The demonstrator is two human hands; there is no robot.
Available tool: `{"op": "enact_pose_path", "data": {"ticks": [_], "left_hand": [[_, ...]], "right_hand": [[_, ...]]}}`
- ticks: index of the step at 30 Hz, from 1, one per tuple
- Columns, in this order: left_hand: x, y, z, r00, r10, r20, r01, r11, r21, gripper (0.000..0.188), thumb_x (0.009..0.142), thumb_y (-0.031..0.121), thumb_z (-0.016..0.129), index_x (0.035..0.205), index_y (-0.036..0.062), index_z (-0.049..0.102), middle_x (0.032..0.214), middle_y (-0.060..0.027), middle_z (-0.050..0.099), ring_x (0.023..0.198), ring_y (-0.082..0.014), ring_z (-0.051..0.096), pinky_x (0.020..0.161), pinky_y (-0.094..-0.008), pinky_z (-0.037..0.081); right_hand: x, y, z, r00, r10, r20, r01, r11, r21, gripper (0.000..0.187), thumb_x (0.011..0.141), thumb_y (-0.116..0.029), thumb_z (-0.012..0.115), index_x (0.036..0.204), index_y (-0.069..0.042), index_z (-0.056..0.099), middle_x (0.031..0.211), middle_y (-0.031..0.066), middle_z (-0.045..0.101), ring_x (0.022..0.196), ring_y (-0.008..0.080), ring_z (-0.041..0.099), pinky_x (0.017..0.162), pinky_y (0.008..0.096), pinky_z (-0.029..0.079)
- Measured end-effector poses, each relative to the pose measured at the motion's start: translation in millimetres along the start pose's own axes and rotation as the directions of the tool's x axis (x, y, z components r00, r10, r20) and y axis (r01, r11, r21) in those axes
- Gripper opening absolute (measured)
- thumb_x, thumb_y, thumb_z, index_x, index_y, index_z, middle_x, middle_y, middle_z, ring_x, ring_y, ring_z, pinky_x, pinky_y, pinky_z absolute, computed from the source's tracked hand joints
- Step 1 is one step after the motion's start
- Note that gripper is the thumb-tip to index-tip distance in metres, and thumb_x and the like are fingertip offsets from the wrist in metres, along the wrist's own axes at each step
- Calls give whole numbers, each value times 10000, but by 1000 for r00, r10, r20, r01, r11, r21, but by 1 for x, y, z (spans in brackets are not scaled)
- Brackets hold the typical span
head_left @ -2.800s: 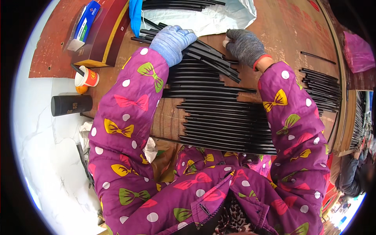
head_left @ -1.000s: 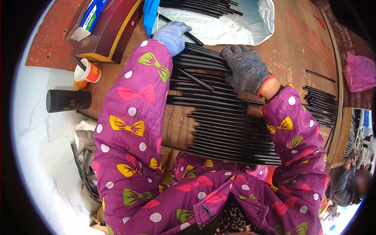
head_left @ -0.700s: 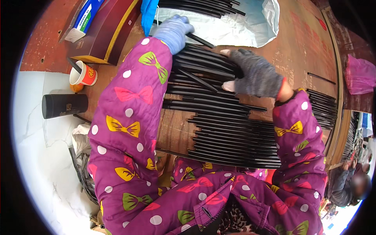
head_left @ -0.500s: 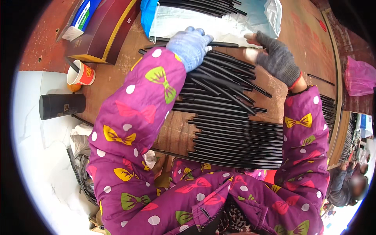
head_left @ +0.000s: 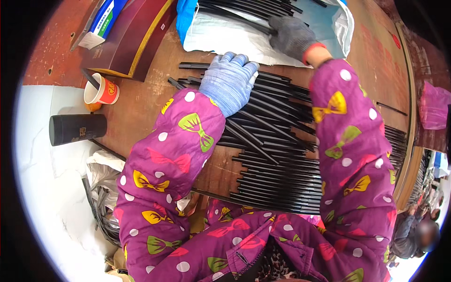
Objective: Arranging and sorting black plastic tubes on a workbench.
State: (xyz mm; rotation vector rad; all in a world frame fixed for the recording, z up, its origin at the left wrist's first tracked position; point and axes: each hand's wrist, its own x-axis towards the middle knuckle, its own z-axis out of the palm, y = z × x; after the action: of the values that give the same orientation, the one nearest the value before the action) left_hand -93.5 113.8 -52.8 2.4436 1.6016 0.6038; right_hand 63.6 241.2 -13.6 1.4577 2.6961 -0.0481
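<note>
My left hand (head_left: 228,84), in a pale blue knit glove, lies over the upper part of a loose pile of black tubes (head_left: 275,101). Its fingers curl down over some of them, with tube ends showing on both sides. My right hand (head_left: 293,40), in a dark grey glove with bare fingertips, is over a white bag (head_left: 221,35) with a blue edge. Its fingers close on the end of a black tube (head_left: 244,19) among several others in the bag. Nearer to me, more black tubes (head_left: 277,185) lie side by side in a flat row, partly hidden by my right sleeve.
At the left stand a dark red box (head_left: 127,42), a red and white paper cup (head_left: 107,91) and a black cylinder (head_left: 77,129). A single tube (head_left: 391,108) and another bundle (head_left: 394,141) lie at the right, near a pink bag (head_left: 433,108). A person (head_left: 413,235) is beyond.
My right hand has moved up and left from beside the pile onto the tubes in the bag. My left hand stays on the pile, slightly lower in view.
</note>
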Motion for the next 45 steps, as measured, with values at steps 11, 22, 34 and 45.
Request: {"op": "enact_pose_path", "data": {"ticks": [11, 22, 34, 45], "left_hand": [[6, 5, -3, 998, 2, 61, -1, 1000, -26, 258, 786, 200, 555, 1018, 96, 595, 1019, -106, 553, 957, -277, 503, 841, -393, 388], [4, 5, -7, 999, 18, 35, -16, 998, -53, 253, 789, 197, 554, 1013, 88, 593, 1000, -114, 556, 939, -287, 509, 835, -394, 391], [3, 4, -4, 999, -8, 48, 11, 999, -49, 239, 799, 197, 552, 1008, 91, 597, 990, -111, 559, 937, -285, 513, 838, -395, 390], [4, 5, -3, 1000, -1, 18, 3, 997, -82, 239, 799, 200, 556, 1006, 88, 599, 974, -116, 564, 923, -291, 516, 833, -403, 391]], "right_hand": [[-26, -11, 2, 989, -135, -60, 131, 990, -59, 320, 709, -182, 543, 978, -8, 541, 878, 207, 604, 845, 339, 590, 747, 412, 463], [-24, -9, 9, 993, 113, -22, -114, 992, -45, 367, 767, -217, 562, 1081, -35, 515, 925, 198, 608, 860, 330, 598, 759, 421, 464], [-19, -13, -8, 991, 88, -105, -110, 965, -238, 353, 731, -280, 571, 1039, -107, 561, 921, 196, 599, 902, 327, 580, 788, 425, 452], [26, 33, -14, 993, 56, -104, -64, 996, -69, 312, 756, -219, 576, 1040, -94, 603, 984, 171, 607, 935, 332, 570, 824, 409, 446]]}}
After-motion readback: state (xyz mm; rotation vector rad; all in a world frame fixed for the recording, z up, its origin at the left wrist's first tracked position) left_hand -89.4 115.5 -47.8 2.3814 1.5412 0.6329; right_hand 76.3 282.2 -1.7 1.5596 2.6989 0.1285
